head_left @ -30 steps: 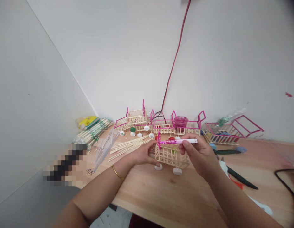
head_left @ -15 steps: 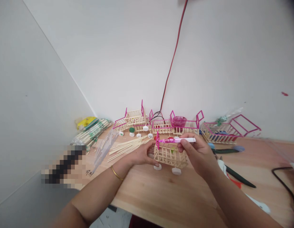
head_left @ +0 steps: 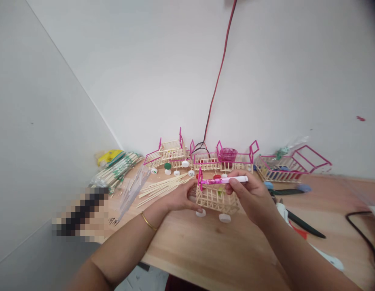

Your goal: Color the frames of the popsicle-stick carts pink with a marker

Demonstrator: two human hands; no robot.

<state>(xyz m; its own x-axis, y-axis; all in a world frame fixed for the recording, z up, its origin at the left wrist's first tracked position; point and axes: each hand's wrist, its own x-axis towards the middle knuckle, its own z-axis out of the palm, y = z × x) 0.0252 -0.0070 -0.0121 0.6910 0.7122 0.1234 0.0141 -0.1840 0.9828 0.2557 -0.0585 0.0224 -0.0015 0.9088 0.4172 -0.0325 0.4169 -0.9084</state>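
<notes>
My left hand [head_left: 183, 197] grips the left end of a small stick-built cart [head_left: 216, 198], its thumb low near a white wheel. The cart has pale wooden bars, white round wheels and an upright pink end frame [head_left: 200, 179]. A pink-and-white marker [head_left: 237, 179] is pinched in my right hand [head_left: 248, 192], lying nearly level above the cart. Its tip meets the pink frame. Part of the cart's right end is hidden behind my right fingers.
Several similar carts with pink edges [head_left: 205, 161] line the wall, with a pink-stained cup [head_left: 228, 155] among them. Loose sticks [head_left: 159, 189] and bundled skewers [head_left: 120, 169] lie left. Dark-handled pliers [head_left: 305, 224] and a white-and-orange tool [head_left: 299, 231] lie right.
The marker has shifted very slightly along the pink frame. The view has moved a little; my left hand still holds the cart in the same place.
</notes>
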